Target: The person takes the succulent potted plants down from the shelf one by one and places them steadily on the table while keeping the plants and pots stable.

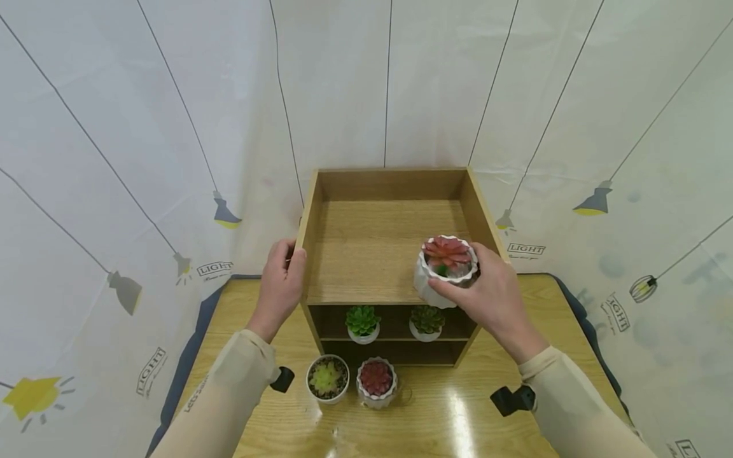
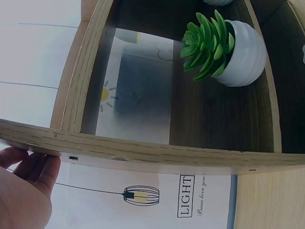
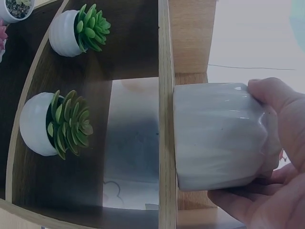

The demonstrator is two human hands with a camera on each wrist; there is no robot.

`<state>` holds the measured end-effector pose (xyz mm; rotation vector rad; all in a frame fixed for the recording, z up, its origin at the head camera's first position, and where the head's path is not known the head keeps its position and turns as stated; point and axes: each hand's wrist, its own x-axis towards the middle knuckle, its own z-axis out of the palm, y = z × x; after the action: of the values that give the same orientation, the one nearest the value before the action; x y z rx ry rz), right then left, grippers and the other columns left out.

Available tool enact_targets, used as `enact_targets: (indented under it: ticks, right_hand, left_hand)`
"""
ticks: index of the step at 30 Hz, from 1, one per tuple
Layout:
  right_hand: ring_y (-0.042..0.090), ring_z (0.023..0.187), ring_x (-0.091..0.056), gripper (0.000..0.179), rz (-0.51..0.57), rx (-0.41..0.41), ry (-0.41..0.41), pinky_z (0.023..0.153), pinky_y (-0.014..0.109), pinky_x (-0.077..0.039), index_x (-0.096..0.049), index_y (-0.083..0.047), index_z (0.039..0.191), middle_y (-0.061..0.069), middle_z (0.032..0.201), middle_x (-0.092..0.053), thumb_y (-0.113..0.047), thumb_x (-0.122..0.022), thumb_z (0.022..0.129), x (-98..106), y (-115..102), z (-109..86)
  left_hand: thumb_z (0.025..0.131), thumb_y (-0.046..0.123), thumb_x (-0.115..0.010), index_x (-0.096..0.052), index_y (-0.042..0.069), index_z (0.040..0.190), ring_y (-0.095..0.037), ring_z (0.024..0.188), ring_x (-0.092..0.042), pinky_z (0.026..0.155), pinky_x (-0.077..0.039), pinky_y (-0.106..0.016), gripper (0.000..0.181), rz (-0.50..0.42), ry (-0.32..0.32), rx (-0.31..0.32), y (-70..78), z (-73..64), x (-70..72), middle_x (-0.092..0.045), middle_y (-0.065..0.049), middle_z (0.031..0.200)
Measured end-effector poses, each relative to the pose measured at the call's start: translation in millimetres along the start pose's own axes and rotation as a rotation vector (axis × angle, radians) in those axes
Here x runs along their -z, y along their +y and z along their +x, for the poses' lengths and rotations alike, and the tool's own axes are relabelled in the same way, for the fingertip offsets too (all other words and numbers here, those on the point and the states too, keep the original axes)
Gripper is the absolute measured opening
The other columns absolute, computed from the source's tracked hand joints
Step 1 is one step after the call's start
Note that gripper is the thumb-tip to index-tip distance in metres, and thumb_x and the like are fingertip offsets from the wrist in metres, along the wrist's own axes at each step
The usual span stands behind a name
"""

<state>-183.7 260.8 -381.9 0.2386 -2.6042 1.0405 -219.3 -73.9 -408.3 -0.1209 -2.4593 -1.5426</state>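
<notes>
White pot of yellow-green succulent (image 1: 328,380) and scalloped pot of dark red succulent (image 1: 376,381) are set on the table (image 1: 494,356), lower centre. Behind: green succulent (image 1: 363,322) and olive succulent (image 1: 426,322), both potted, are shelved under the top board (image 1: 366,248). Right of centre, fluted white pot with red succulent (image 1: 443,262) is pinched near its rim by the right hand (image 1: 499,298), axis roughly upright, over the board's front edge; contact can't be told. Right panel (image 1: 487,219) is just beside; room is left leftward and rearward. Left panel (image 1: 309,235) is touched from outside by left-hand fingertips (image 2: 50,171), not wrapped. Farthest: lamp-print sheet (image 1: 355,83).
</notes>
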Motion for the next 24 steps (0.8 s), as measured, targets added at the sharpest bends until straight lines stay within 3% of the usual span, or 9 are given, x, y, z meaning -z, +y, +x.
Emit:
enact_targets:
  ticks: [14,24]
  right_hand:
    - [0.034,0.097,-0.067,0.069,-0.011,0.017,0.027,0.076,0.047,-0.052,-0.063,0.001,0.127,0.018,0.11,-0.071,-0.038,-0.09,0.076,5,0,-18.3]
    - [0.032,0.089,-0.066,0.067,-0.019,0.081,0.074,0.07,0.044,-0.05,-0.065,0.0,0.123,0.016,0.103,-0.071,-0.032,-0.093,0.071,6,4,-30.9]
  left_hand:
    - [0.109,0.028,-0.04,-0.056,0.0,0.129,-0.03,0.103,-0.056,0.082,-0.05,-0.039,0.038,-0.001,0.002,0.002,-1.0,-0.1,-0.1,-0.052,-0.017,0.121]
    - [0.109,0.028,-0.04,-0.056,0.0,0.129,-0.029,0.099,-0.055,0.081,-0.049,-0.038,0.038,-0.002,0.0,-0.005,-2.1,-0.3,-0.1,-0.051,-0.016,0.117]
